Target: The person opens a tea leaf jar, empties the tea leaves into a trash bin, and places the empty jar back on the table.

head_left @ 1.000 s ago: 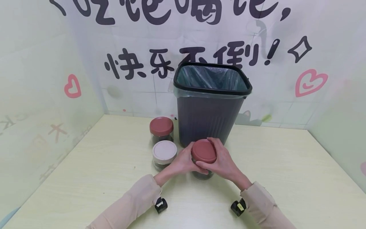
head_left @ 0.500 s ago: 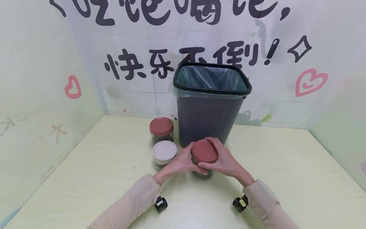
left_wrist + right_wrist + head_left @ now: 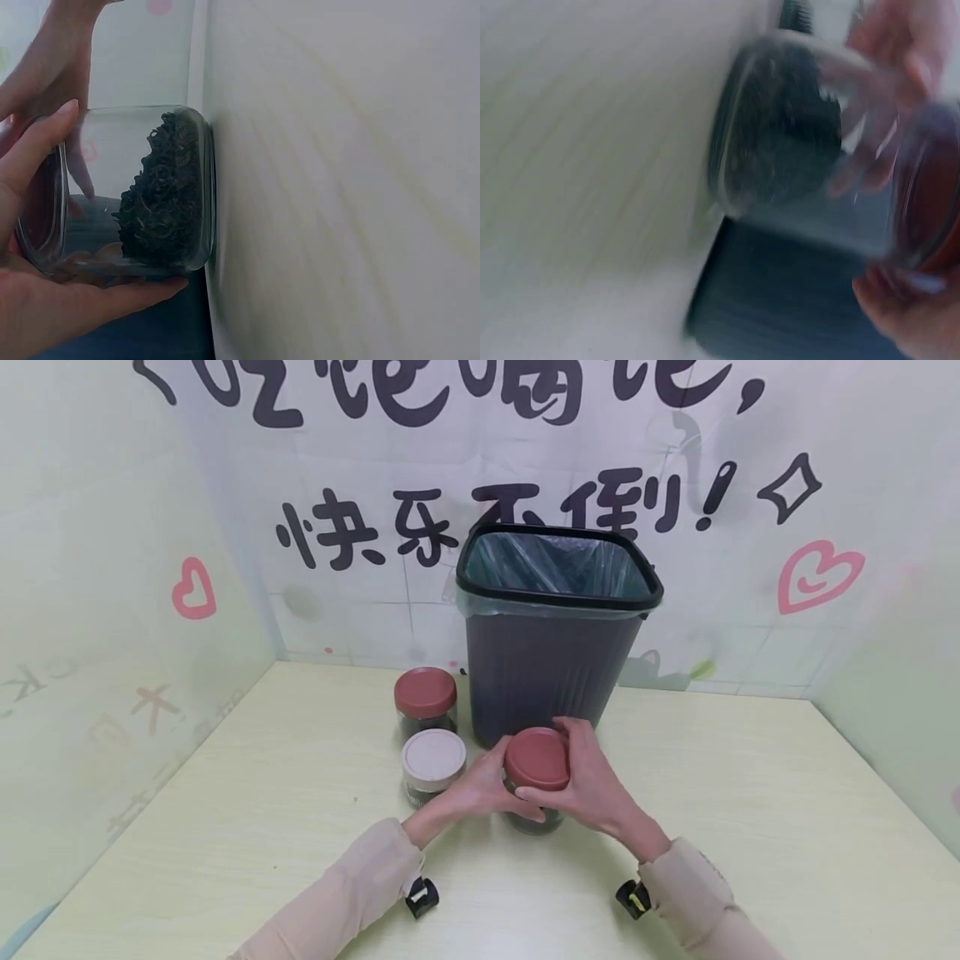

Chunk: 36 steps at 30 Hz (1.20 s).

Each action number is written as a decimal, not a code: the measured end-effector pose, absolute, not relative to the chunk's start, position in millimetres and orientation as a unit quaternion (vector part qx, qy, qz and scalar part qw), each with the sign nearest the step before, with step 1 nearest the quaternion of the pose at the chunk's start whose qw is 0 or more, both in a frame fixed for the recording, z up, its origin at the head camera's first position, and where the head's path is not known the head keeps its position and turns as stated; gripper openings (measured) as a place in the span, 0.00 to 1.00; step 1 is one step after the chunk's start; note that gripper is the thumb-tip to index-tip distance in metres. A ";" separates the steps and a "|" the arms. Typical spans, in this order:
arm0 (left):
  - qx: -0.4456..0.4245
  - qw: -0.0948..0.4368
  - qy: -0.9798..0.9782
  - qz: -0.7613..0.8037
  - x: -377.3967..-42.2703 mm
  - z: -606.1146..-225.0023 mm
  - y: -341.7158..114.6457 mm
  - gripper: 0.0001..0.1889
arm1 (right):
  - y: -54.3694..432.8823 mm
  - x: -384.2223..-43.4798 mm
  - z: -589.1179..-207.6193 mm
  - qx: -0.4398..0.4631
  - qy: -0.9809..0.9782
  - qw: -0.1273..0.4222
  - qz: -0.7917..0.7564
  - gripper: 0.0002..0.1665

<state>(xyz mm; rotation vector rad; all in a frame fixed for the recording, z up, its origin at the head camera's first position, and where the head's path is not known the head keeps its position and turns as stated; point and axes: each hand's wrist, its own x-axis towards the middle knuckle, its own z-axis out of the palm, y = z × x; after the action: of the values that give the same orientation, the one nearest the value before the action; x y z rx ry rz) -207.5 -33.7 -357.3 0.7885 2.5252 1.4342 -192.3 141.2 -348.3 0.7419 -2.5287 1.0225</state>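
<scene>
A clear glass jar with a red-brown lid stands on the table in front of the bin. Dark, curly dried pieces fill its lower part in the left wrist view. My left hand grips the jar's glass side, thumb at the front and fingers behind. Around the lid's right side my right hand is curled, its thumb along the front edge and its fingers at the back. The lid sits on the jar's mouth. The right wrist view is blurred.
A white-lidded jar stands just left of my left hand. Behind it is another red-lidded jar. The dark waste bin, lined with a clear bag, stands close behind the held jar. A printed cloth forms the back wall.
My right hand has shifted slightly to the right and turned around the lid, its wrist moving outward. The left hand and the jar have stayed nearly in place.
</scene>
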 end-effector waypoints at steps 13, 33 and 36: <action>0.258 0.087 0.833 0.482 -208.3 -358.8 -35.1 0.45 | 135.1 -188.1 -351.6 0.248 -0.890 0.208 0.320 0.45; 0.278 0.095 0.828 0.478 -210.9 -357.0 -37.7 0.46 | 142.0 -187.5 -344.9 0.247 -0.902 0.141 0.325 0.61; 0.278 0.096 0.828 0.477 -210.9 -356.8 -37.7 0.46 | 134.2 -186.3 -348.1 0.229 -0.906 0.215 0.284 0.60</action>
<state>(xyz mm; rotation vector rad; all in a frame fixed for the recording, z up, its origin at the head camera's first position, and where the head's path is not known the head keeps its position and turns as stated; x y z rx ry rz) -210.9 -37.7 -356.8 0.8232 2.4549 1.4136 -186.3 134.2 -348.1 0.6338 -2.5118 0.7865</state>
